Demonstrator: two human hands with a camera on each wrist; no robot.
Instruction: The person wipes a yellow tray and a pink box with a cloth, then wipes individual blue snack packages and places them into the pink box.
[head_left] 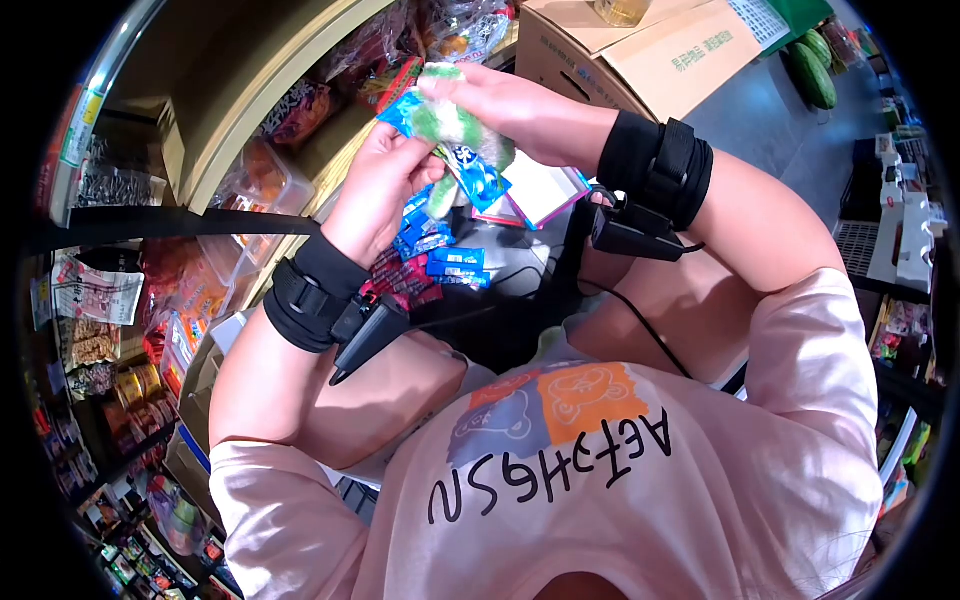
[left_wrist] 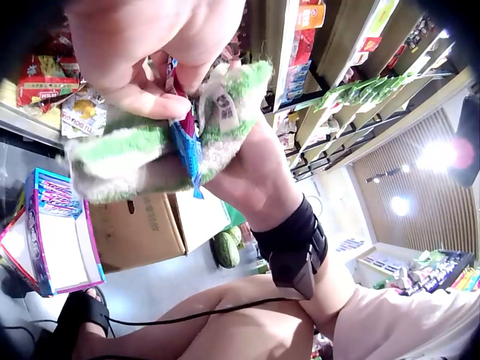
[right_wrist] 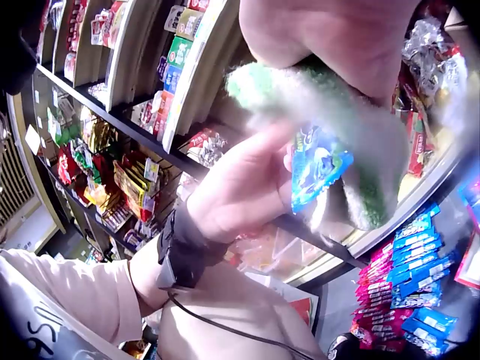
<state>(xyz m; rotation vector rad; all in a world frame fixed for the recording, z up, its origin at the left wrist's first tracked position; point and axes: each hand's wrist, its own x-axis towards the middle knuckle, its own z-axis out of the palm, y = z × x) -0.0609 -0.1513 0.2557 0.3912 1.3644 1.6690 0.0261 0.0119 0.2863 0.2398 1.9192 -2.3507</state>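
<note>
My left hand [head_left: 372,195] pinches a blue packet [head_left: 478,178] between thumb and fingers; the left wrist view shows the packet [left_wrist: 189,154] edge-on, with a purple-red part near the fingertips. My right hand [head_left: 530,112] holds a fuzzy green-and-white cloth [head_left: 445,122] against the packet. In the left wrist view the cloth [left_wrist: 124,154] spreads on both sides of the packet. The right wrist view shows my left hand [right_wrist: 244,180] at the packet's [right_wrist: 315,169] edge, while my right hand [right_wrist: 330,34] is over the cloth [right_wrist: 367,176], its fingertips hidden.
Below the hands, several blue packets [head_left: 458,262] and red-pink packets [right_wrist: 375,300] lie in rows. An open display box [left_wrist: 66,247] stands near a foot, with a cardboard box [head_left: 640,50] behind it. Shelves of snacks [head_left: 110,360] stand at the left, and watermelons [head_left: 812,75] lie on the floor.
</note>
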